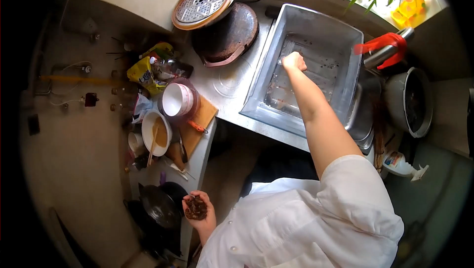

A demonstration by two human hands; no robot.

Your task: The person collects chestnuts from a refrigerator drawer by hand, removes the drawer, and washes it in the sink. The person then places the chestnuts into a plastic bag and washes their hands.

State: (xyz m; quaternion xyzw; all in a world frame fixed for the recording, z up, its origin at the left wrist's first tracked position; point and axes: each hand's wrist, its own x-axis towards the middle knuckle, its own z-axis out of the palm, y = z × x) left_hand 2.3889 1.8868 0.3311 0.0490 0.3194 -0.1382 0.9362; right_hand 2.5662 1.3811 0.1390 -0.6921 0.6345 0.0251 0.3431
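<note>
The left hand (pixel 208 219) cups a brown clump (pixel 196 208) by the worktop (pixel 199 164); a tipped palm could spill it. Beyond, the right hand (pixel 295 62) curls inside the grey bin (pixel 343 36); whether it pinches anything, I cannot tell.

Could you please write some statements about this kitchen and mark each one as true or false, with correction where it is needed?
1. The left hand is cupped around dark brown pieces. True.
2. The right hand is holding the spray bottle. False: it reaches into the grey bin, well apart from that bottle.
3. Chopsticks stick out over the rim of a white bowl. True.
4. A red item lies on the cutting board. False: it hangs over the tap.
5. The grey bin contains dark bits. True.
</note>
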